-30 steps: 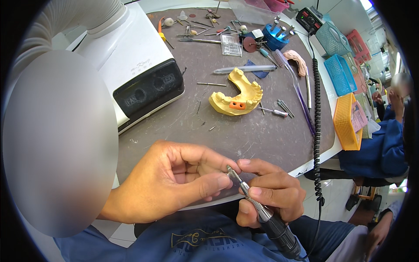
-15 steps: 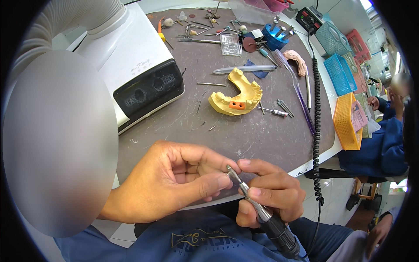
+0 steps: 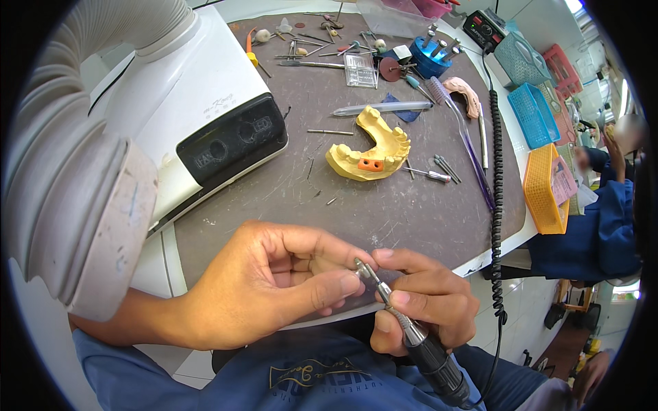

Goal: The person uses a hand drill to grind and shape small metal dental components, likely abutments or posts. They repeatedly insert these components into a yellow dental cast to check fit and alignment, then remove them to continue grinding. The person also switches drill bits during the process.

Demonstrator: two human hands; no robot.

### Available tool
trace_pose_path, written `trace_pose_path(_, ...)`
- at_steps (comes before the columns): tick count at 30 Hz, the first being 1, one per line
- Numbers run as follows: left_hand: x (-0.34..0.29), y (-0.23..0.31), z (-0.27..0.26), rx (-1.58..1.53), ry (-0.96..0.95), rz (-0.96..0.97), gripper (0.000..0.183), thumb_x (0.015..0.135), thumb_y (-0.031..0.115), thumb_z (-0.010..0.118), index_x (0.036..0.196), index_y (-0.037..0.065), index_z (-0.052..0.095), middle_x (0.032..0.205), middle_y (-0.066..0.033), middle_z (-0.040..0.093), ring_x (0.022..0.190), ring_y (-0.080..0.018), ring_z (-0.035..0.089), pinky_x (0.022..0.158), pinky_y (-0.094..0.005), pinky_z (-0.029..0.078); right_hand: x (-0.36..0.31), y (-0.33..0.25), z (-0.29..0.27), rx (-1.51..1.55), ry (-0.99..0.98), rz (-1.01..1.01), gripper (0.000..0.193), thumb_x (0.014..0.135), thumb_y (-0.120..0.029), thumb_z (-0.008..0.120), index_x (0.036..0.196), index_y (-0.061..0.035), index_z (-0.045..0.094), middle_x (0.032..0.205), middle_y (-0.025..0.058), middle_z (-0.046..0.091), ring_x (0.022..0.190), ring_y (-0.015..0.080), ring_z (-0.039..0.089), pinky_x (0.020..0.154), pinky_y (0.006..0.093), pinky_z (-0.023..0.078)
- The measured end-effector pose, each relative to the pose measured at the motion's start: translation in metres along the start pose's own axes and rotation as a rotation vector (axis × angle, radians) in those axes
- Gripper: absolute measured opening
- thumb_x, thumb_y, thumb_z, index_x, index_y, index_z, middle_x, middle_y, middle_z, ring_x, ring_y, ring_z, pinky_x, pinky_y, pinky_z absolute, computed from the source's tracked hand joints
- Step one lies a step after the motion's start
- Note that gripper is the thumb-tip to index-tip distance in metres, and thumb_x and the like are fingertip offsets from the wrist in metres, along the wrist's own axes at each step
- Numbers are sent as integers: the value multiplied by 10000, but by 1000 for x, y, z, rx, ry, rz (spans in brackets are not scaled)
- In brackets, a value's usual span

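Note:
My left hand [image 3: 257,291] is closed, pinching a small silvery metal piece [image 3: 360,268] between thumb and forefinger. The piece is mostly covered by the fingertips, so its exact shape is unclear. In my right hand [image 3: 435,294] is a rotary handpiece [image 3: 436,370] with a black body and metal nose, gripped like a pen. Its thin tip meets or nearly meets the metal piece; contact cannot be made out. Beyond both hands lies a yellow dental arch model [image 3: 370,168] with an orange insert [image 3: 371,165] that has two dark holes.
Left stands a white suction box [image 3: 199,103] with a ribbed hose [image 3: 82,185]. Burs, a pen [image 3: 384,108], a toothbrush [image 3: 466,147] and a blue bur holder [image 3: 430,60] lie farther back. A coiled cord [image 3: 498,205] and baskets [image 3: 546,192] line the right, near another person [image 3: 582,212].
Both hands keep nearly the same place and grip. The handpiece tip has shifted slightly against the metal piece. At the right, the other person has moved a little.

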State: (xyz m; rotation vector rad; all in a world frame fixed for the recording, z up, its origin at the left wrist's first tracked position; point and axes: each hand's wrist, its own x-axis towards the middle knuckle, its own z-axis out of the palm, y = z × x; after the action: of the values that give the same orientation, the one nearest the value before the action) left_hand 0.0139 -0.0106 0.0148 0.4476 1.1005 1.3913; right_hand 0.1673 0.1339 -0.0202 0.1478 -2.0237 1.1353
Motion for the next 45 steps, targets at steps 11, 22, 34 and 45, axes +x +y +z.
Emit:
trace_pose_path(11, 0, 0, -1, 3, -11, -14, 235, 947, 59, 639, 1154, -50, 636, 962, -104, 709, 800, -83, 644, 718, -230, 550, -1, 1, -1, 2, -8, -18, 287, 763, -39, 812, 962, 11, 613, 775, 135, 670, 863, 400, 721, 697, 399, 633)
trace_pose_path(22, -1, 0, -3, 7, -25, -21, 240, 955, 69, 628, 1166, -46, 632, 966, -104, 707, 802, -84, 645, 722, -231, 550, -1, 0, 0, 20, -6, -6, 286, 770, -40, 810, 972, 16, 617, 778, 140, 667, 839, 393, 722, 735, 425, 629)
trace_pose_path(34, -1, 1, -3, 9, -30, -31, 238, 956, 75, 629, 1158, -50, 629, 976, -100, 704, 811, -83, 642, 746, -233, 542, 0, 1, 0, -17, 7, -19, 281, 767, -39, 804, 969, 15, 616, 775, 140, 668, 850, 403, 722, 694, 392, 630)
trace_pose_path(45, -1, 6, -2, -5, -12, -96, 239, 971, 93, 607, 1161, -53, 615, 959, -95, 685, 806, -96, 622, 718, -238, 524, -1, 0, 1, -10, 13, -8, 272, 761, -35, 807, 950, 18, 618, 769, 142, 666, 852, 396, 722, 698, 394, 631)
